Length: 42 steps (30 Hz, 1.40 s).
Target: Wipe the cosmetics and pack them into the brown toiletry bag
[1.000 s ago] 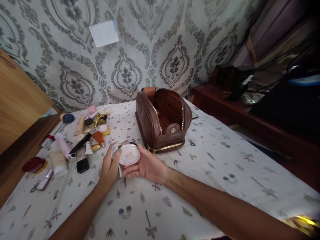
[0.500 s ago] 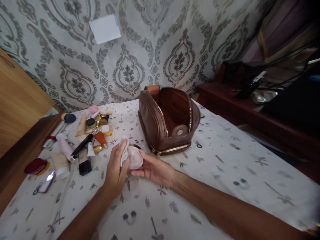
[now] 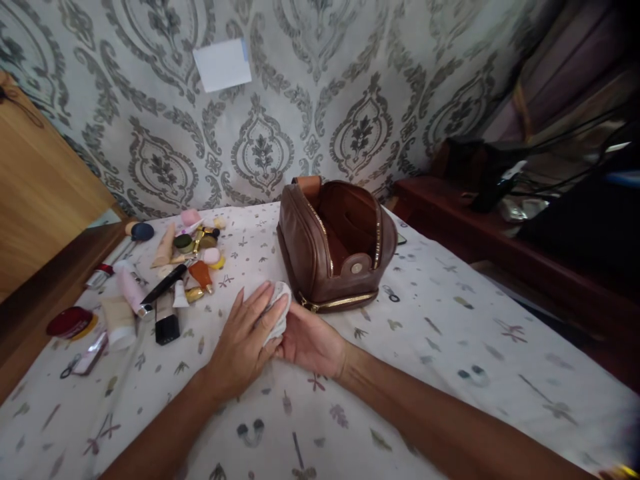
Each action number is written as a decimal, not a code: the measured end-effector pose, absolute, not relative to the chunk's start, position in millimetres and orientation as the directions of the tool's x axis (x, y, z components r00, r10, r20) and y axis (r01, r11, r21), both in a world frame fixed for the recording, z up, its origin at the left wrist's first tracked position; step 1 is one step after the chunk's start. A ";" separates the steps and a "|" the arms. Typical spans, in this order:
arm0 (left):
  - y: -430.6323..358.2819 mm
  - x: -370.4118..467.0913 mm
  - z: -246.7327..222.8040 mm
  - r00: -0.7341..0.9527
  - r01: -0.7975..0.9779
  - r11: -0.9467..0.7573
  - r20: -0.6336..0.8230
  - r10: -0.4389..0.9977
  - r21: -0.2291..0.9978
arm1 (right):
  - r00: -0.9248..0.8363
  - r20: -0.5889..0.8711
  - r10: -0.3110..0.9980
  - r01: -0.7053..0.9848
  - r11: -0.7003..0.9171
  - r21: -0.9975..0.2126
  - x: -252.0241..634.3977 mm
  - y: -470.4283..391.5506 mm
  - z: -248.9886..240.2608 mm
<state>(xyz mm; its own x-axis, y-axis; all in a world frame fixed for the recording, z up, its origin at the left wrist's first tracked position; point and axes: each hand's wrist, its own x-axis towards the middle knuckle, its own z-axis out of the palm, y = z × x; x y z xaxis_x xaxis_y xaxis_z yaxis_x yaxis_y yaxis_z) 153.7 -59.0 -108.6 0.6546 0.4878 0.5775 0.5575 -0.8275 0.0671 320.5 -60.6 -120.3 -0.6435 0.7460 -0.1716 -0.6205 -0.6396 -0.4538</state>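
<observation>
My left hand [image 3: 249, 333] presses a white cloth [image 3: 281, 298] over the face of a small round compact, its fingers lying across the cloth. The compact itself is now covered by the cloth and fingers. From the right, my right hand [image 3: 313, 340] grips the compact's edge with thumb and fingers. Just behind my hands stands a brown leather cosmetic bag [image 3: 305, 247], its top unzipped and gaping, showing a brown lining.
Many cosmetics lie at the left: a dark red jar [image 3: 70, 323], a beige tube [image 3: 119, 321], a black-capped bottle [image 3: 167, 323], an orange bottle [image 3: 201, 275], a makeup brush [image 3: 141, 231]. A wooden panel [image 3: 45, 187] borders the left; a dark red bench [image 3: 450, 220] stands right.
My left hand has moved right and laid the cloth over the compact, whose clear round face showed before. My right hand keeps its hold. The view has shifted slightly.
</observation>
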 end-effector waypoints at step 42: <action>-53.2 160.3 -102.9 0.193 -0.263 0.123 -0.073 0.979 0.957 | 0.011 0.127 0.992 -0.043 0.127 -0.991 313.3 -71.7 -126.2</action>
<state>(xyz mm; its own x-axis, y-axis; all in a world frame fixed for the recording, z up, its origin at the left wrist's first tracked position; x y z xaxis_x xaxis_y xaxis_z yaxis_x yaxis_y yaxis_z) 160.3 -53.2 -102.9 0.1926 0.9785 -0.0732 -0.2628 0.1233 0.9569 313.3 -71.7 -126.2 0.0111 0.9919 0.1267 -0.0427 0.1271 -0.9910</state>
